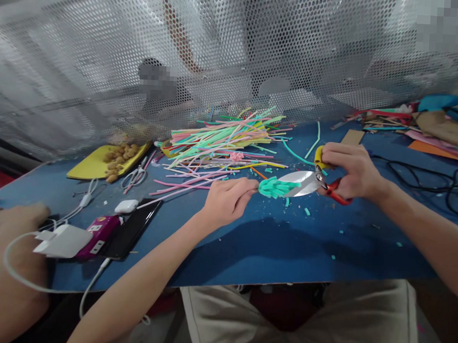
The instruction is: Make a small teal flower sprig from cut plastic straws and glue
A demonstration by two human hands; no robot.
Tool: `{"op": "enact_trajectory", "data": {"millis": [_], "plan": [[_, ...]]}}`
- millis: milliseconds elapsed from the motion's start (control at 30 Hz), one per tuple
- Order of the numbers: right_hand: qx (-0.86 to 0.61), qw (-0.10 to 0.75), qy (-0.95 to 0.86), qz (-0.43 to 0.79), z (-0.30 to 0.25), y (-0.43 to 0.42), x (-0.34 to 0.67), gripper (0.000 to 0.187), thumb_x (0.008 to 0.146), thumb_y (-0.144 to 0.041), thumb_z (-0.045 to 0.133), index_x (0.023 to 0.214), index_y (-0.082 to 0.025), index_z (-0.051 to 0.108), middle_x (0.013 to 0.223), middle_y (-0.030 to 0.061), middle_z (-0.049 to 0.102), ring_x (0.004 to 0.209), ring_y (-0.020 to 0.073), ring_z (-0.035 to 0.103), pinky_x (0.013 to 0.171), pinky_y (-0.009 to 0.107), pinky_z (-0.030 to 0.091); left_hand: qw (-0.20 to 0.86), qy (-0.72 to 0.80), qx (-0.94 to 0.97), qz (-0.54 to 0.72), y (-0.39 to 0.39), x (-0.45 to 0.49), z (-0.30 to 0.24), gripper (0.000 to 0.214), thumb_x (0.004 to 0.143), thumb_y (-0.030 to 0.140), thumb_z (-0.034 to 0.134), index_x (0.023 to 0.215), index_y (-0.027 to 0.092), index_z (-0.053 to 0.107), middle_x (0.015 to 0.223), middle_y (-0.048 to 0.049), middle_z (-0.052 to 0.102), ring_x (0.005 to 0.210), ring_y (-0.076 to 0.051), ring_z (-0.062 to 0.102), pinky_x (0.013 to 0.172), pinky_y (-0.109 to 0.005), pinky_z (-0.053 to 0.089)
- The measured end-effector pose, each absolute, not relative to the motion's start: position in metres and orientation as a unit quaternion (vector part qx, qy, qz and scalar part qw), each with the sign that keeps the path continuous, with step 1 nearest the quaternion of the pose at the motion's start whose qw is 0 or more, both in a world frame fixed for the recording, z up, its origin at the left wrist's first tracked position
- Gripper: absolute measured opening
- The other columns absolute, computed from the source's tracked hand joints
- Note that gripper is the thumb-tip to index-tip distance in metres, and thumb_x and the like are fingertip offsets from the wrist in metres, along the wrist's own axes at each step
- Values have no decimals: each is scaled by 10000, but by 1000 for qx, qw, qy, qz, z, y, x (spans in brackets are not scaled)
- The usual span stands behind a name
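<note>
My left hand (227, 199) pinches a small bundle of teal straw pieces (275, 186) above the blue table (271, 245). My right hand (348, 170) grips a pair of scissors (308, 183) with red and yellow handles. The silver blades lie against the teal bundle's right end. Teal clippings (307, 211) are scattered on the table under the scissors. A heap of coloured straws (226, 140) lies behind my hands.
Another person's arm (10, 252) rests at the left edge by a white charger (62, 240), a pink device and a black phone (132, 228). A yellow tray of nuts (110, 160), black cables (424, 176) at right and a perforated metal screen (220, 53) behind.
</note>
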State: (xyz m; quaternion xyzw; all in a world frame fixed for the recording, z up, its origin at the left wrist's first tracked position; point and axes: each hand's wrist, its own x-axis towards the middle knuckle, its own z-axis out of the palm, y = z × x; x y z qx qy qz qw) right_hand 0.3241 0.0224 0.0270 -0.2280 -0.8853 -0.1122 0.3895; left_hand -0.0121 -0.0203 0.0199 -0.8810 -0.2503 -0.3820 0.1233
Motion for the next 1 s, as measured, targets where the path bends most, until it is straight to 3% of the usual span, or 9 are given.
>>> {"op": "enact_trajectory", "data": {"millis": [433,633,833,1000], "plan": [[-215,392,-884,-135,32,17,321,254,751,-153,652,752,-236,412,711,-15,480,628,121,429,553,263,351,101,-257,-878,-390,-24,-8,20,212,1052,226,436,989,186,635,761,-10,740,640,-101,691,586,-201,462],[-223,446,-857,-132,30,18,320,421,762,-240,752,689,-237,337,635,-44,413,553,100,341,487,271,276,87,-277,-877,-384,-25,-8,20,250,1060,268,422,1014,191,654,773,-20,746,653,-113,693,604,-212,467],[-288,463,-831,-111,26,31,323,495,752,-434,829,789,-243,375,758,-17,435,658,133,385,580,286,350,39,-371,-858,-353,-26,-6,22,213,1055,241,452,1020,199,658,794,29,776,521,-62,613,567,-194,424],[-328,429,-831,-134,26,27,318,480,752,-461,804,838,-249,383,831,28,505,739,174,432,650,314,392,86,-382,-838,-380,-28,-5,21,135,1005,235,567,1003,218,701,760,55,795,421,-42,547,503,-197,382]]}}
